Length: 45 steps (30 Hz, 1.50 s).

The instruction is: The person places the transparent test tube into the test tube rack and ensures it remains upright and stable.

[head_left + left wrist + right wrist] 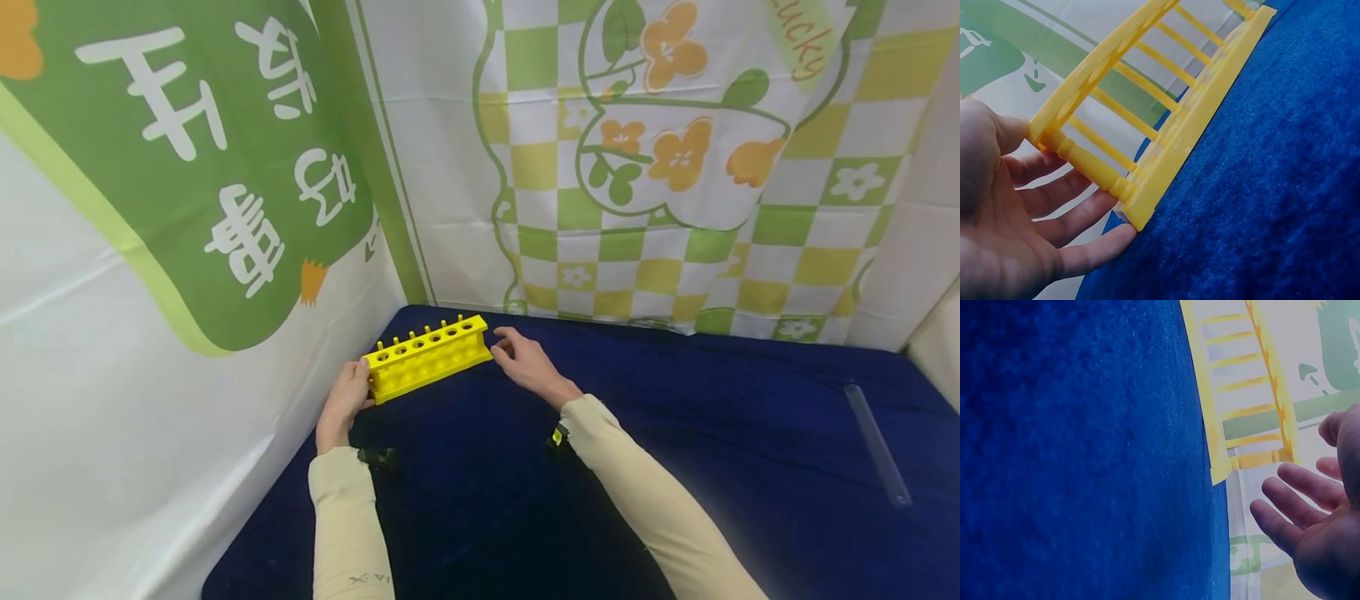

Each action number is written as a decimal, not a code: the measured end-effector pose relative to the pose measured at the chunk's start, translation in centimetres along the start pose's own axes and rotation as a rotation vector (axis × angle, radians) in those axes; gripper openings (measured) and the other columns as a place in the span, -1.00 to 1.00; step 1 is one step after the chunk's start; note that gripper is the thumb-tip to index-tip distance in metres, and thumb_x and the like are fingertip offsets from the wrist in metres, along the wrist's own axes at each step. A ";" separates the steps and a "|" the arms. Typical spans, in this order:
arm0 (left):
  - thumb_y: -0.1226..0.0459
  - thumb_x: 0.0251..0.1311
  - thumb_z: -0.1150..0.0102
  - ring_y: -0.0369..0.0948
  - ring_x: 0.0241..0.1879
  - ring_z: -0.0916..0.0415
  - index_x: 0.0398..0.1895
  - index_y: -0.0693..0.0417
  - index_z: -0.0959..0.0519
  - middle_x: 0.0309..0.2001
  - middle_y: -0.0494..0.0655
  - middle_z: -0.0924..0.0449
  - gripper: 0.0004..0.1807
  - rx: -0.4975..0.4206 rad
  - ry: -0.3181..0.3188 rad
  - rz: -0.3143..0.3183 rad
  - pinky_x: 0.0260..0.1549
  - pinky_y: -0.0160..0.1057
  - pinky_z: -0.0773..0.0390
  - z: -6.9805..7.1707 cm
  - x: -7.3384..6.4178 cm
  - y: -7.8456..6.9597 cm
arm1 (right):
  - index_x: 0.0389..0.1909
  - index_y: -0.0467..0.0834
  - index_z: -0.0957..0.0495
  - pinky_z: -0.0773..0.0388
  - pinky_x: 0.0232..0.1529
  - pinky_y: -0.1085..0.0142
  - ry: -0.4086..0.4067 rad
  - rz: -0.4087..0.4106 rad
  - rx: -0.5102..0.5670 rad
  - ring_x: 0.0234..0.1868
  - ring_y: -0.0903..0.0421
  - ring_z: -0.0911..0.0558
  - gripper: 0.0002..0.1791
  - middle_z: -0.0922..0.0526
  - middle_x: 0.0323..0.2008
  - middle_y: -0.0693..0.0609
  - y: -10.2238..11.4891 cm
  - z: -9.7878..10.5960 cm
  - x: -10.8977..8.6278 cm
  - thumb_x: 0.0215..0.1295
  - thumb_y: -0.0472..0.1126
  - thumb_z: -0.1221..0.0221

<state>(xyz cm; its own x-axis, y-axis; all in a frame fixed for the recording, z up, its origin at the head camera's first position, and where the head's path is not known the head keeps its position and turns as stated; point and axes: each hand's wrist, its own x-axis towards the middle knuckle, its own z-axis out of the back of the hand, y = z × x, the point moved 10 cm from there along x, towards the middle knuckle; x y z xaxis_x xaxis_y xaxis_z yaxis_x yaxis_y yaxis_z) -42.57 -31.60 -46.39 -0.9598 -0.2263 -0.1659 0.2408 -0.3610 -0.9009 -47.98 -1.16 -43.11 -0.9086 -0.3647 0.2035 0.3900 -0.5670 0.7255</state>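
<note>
A yellow test tube rack (431, 367) stands on the dark blue cloth near the far left corner, with a row of holes and short pegs along its top. My left hand (347, 402) holds its left end; in the left wrist view the thumb is at the top plate's corner and the fingers (1063, 187) lie around the end post. Just off the rack's right end is my right hand (528, 364), its fingers (1294, 500) spread and holding nothing. No tubes show in the rack's holes.
A clear tube (877, 446) lies on the blue cloth (712, 433) at the far right. White printed curtains (435, 208) rise along the back and the left side, the left one close beside the rack and the left hand.
</note>
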 end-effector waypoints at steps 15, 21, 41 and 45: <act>-0.16 0.51 0.48 0.10 0.28 -0.25 0.36 0.23 -0.14 0.33 0.22 -0.20 -0.30 -0.008 -0.003 0.001 0.30 0.11 -0.42 0.2 -0.1 0.0 | 0.38 -0.01 -0.30 -0.65 -0.04 0.09 -0.050 -0.019 -0.011 0.00 0.01 -0.64 -0.51 -0.60 0.12 -0.08 -0.2 -0.3 0.9 0.51 0.02 0.04; -0.15 0.52 0.46 0.11 0.29 -0.25 0.35 0.24 -0.14 0.34 0.23 -0.20 -0.31 -0.010 0.003 -0.007 0.30 0.11 -0.42 -0.1 0.1 0.0 | 0.37 -0.04 -0.31 -0.65 -0.06 0.10 -0.056 -0.017 -0.007 -0.02 0.03 -0.64 -0.52 -0.61 0.11 -0.08 -0.5 -0.3 1.0 0.51 -0.01 0.03; -0.09 0.55 0.40 0.12 0.31 -0.27 0.42 0.20 -0.14 0.38 0.22 -0.20 -0.35 -0.009 0.006 -0.001 0.27 0.09 -0.45 0.4 -0.1 -0.3 | 0.32 -0.04 -0.36 -0.63 -0.10 0.16 -0.100 0.001 0.009 -0.09 0.06 -0.63 -0.56 -0.63 0.07 -0.05 0.2 -1.0 2.1 0.51 -0.01 0.05; -0.06 0.55 0.38 0.11 0.30 -0.29 0.40 0.20 -0.18 0.36 0.22 -0.23 -0.39 -0.023 -0.002 -0.011 0.24 0.09 -0.48 0.5 -0.2 -0.1 | 0.31 -0.05 -0.37 -0.62 -0.14 0.18 -0.119 -0.010 0.010 -0.14 0.07 -0.61 -0.56 -0.63 0.04 -0.04 0.1 -1.2 2.1 0.51 -0.01 0.05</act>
<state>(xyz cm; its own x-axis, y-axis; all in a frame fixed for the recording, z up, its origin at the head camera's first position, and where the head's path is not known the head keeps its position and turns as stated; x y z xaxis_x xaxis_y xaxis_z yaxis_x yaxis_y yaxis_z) -42.34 -31.99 -46.02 -0.9621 -0.2242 -0.1552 0.2269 -0.3423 -0.9118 -49.62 -2.83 -43.36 -0.9241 -0.2686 0.2718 0.3796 -0.5627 0.7344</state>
